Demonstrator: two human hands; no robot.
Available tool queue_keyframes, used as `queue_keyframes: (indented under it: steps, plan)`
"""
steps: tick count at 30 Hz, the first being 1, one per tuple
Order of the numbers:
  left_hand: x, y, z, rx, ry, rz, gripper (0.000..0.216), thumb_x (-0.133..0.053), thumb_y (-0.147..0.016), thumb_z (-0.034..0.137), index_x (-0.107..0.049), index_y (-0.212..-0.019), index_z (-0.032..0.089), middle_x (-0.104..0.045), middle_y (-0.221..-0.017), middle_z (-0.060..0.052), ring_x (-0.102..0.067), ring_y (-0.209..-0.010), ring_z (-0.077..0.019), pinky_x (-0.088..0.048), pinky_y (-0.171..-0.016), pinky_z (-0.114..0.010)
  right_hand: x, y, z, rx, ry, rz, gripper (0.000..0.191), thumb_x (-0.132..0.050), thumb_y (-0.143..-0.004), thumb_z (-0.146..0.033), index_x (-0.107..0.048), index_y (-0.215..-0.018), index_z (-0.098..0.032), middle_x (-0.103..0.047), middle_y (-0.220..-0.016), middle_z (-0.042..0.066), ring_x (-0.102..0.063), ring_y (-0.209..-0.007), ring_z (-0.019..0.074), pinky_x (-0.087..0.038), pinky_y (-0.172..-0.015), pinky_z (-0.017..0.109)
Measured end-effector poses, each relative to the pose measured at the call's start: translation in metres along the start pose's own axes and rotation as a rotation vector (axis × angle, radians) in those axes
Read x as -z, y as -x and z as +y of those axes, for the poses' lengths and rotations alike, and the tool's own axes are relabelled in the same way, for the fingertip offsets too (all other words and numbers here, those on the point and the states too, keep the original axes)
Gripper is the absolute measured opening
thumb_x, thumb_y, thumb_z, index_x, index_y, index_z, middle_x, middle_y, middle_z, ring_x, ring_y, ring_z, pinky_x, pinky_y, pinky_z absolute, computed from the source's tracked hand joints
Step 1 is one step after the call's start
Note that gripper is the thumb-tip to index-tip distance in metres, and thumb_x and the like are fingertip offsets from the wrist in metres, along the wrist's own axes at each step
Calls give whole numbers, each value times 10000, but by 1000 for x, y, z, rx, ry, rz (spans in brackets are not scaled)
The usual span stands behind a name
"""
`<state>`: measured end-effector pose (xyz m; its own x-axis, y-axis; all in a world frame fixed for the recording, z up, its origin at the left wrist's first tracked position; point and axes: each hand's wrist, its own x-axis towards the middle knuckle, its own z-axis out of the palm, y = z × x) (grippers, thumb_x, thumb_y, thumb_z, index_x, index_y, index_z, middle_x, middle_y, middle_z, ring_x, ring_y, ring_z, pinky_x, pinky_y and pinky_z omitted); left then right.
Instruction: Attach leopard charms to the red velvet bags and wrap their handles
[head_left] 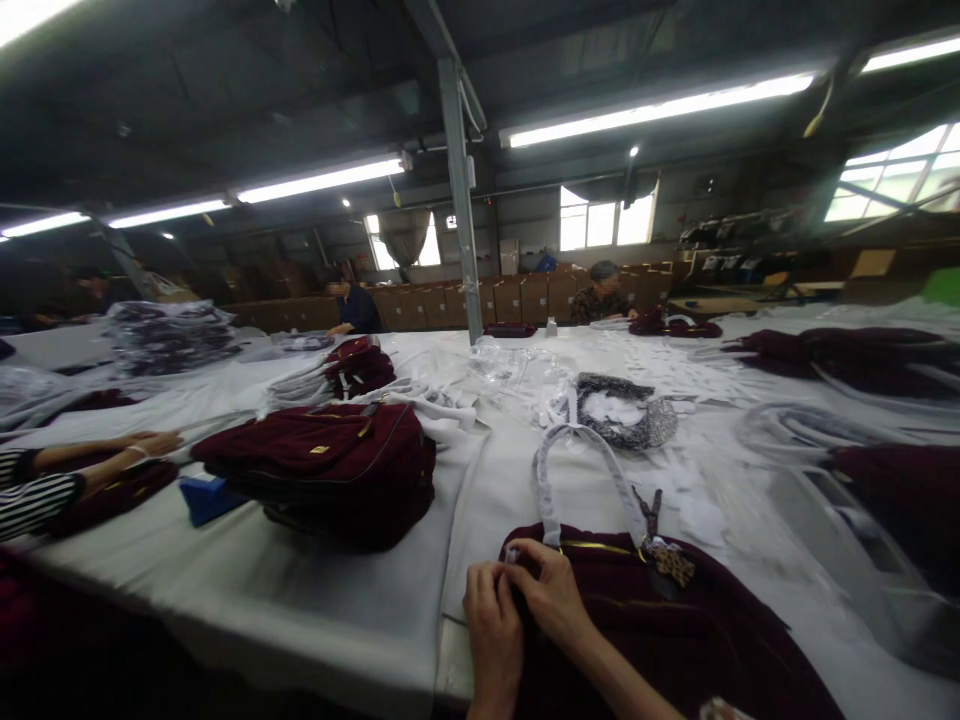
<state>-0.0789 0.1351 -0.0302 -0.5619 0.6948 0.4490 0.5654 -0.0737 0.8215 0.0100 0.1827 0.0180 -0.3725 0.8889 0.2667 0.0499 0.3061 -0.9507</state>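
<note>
A dark maroon handbag (675,640) lies on the table in front of me, its handle (544,480) wrapped in white material and standing up. Gold-coloured trim runs along the top, and a leopard-patterned charm (673,565) hangs near the handle's right end. My left hand (493,625) and my right hand (553,592) meet at the bag's upper left corner, fingers closed in a pinch. A small whitish piece (512,553) shows at the fingertips of my right hand; its kind is unclear. What my left fingers hold is hidden.
Maroon bags (337,455) are stacked to the left, beside a blue block (208,498). A co-worker's hands (154,443) rest near another bag at far left. Behind my bag lies a bundle of grey speckled material (619,410). More bags (892,480) lie right.
</note>
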Motion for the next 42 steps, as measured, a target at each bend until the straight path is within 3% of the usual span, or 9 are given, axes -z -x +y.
queue_keyframes:
  steps: [9, 14, 16, 20, 25, 31, 33, 37, 42]
  plan:
    - [6, -3, 1, 245, 135, -48, 260, -517, -790, 425, -594, -796, 177, -619, -830, -70, -592, -830, -228, -453, -801, -361, 3, 5, 10, 7, -181, -14, 76, -596, -777, -206, -656, -783, -160, -650, -756, 25, -584, -737, 172, -451, -701, 236]
    - [10, -6, 3, 367, 325, -133, 383, -585, -756, 418, -592, -1054, 178, -644, -1063, -91, -586, -1005, -230, -455, -877, -344, 4, 5, 14, 16, -228, -31, 107, -585, -798, -242, -649, -803, -157, -643, -770, 26, -580, -743, 169, -455, -697, 235]
    - [9, -5, 0, 289, 307, -164, 320, -558, -779, 410, -638, -999, 192, -663, -1047, -83, -596, -990, -227, -459, -879, -350, 3, 5, 15, 10, -213, -11, 107, -593, -787, -241, -652, -797, -153, -643, -760, 25, -578, -729, 165, -456, -691, 233]
    - [3, 2, -10, 21, -13, 5, 224, -537, -805, 362, -691, -885, 220, -707, -937, -74, -636, -886, -243, -402, -926, -458, 2, 4, 16, -73, -133, 86, 142, -632, -740, -250, -669, -815, -136, -658, -738, 34, -582, -692, 168, -460, -668, 242]
    - [0, 11, -12, -406, -399, -6, 284, -456, -846, 189, -639, -1058, 238, -690, -1023, -77, -614, -967, -270, -304, -963, -541, 1, -2, 24, -217, -220, 130, 221, -663, -687, -282, -678, -804, -94, -649, -645, 43, -565, -565, 154, -444, -547, 238]
    - [3, 22, -18, -567, -505, -40, 343, -476, -826, 164, -593, -1137, 249, -636, -1141, -89, -573, -1039, -292, -355, -931, -543, -2, -4, 32, -242, -336, 123, 316, -679, -681, -372, -683, -838, -98, -682, -716, 73, -609, -608, 174, -475, -569, 249]
    - [3, 23, -18, -499, -377, -32, 282, -482, -835, 209, -623, -1078, 236, -638, -1128, -99, -570, -1048, -271, -419, -908, -478, -4, -5, 34, -226, -336, 115, 332, -679, -683, -390, -678, -852, -103, -683, -733, 68, -616, -624, 172, -481, -583, 247]
    - [5, 16, -11, -68, -131, 7, 304, -471, -839, 338, -585, -1072, 180, -635, -1093, -119, -580, -1022, -247, -478, -862, -398, 4, -9, 34, -167, -226, 34, 403, -523, -810, -461, -656, -941, -103, -670, -764, 64, -610, -587, 146, -461, -538, 226]
    - [9, 4, -6, 241, 17, -71, 364, -455, -821, 377, -542, -1123, 195, -637, -1089, -105, -581, -1029, -250, -445, -910, -417, 45, -5, 9, -88, 105, 97, 382, -405, -885, -389, -590, -1116, -146, -664, -883, 73, -619, -694, 164, -476, -667, 279]
